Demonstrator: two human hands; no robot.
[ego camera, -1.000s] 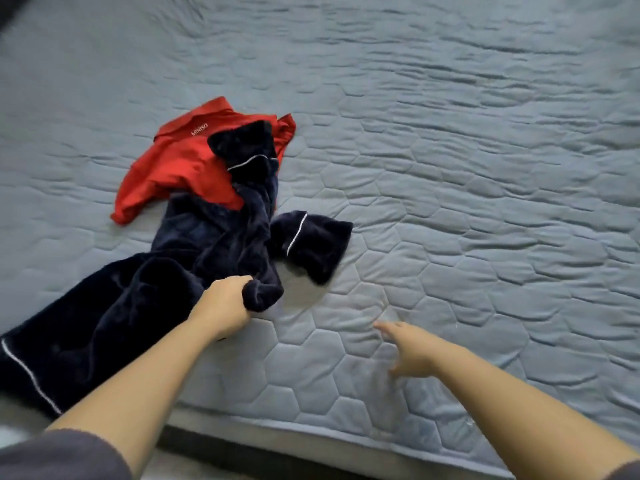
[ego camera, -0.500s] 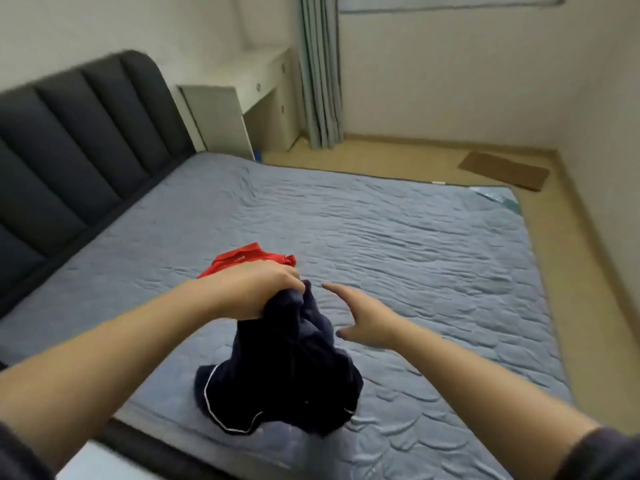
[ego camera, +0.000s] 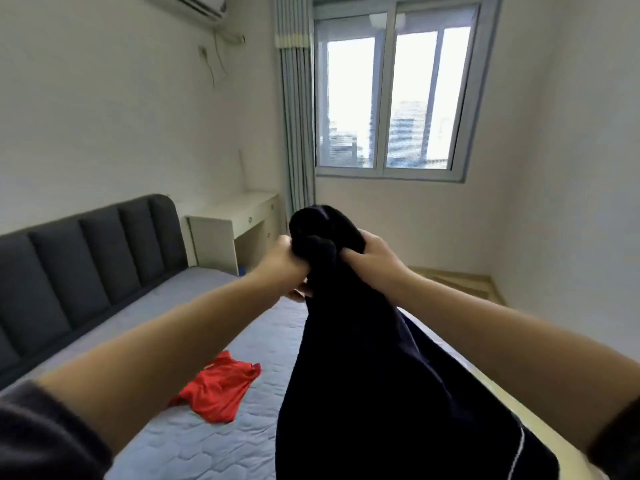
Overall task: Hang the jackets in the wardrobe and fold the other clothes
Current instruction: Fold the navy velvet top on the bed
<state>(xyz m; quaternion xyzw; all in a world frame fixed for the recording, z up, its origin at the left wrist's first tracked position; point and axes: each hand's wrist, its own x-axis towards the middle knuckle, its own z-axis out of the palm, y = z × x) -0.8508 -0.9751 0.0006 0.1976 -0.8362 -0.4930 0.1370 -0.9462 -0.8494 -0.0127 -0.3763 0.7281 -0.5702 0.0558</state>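
Observation:
A dark navy fleece garment (ego camera: 374, 375) with thin white piping hangs in front of me, held up at chest height above the bed. My left hand (ego camera: 282, 265) grips its bunched top edge from the left. My right hand (ego camera: 372, 259) grips the same bunch from the right, fingers curled into the fabric. The cloth drapes down and hides the near right part of the bed. A red shirt (ego camera: 218, 389) lies crumpled on the grey quilted mattress (ego camera: 194, 441), below and left of the held garment.
A dark padded headboard (ego camera: 79, 268) runs along the left wall. A white desk (ego camera: 232, 223) stands in the far corner beside a grey curtain (ego camera: 298, 133) and a window (ego camera: 394, 95). Wooden floor (ego camera: 464, 282) shows to the right of the bed.
I lifted the navy garment off the bed to chest height. My right hand, open and reaching before, now grips it beside my left. The view tilted up to the room.

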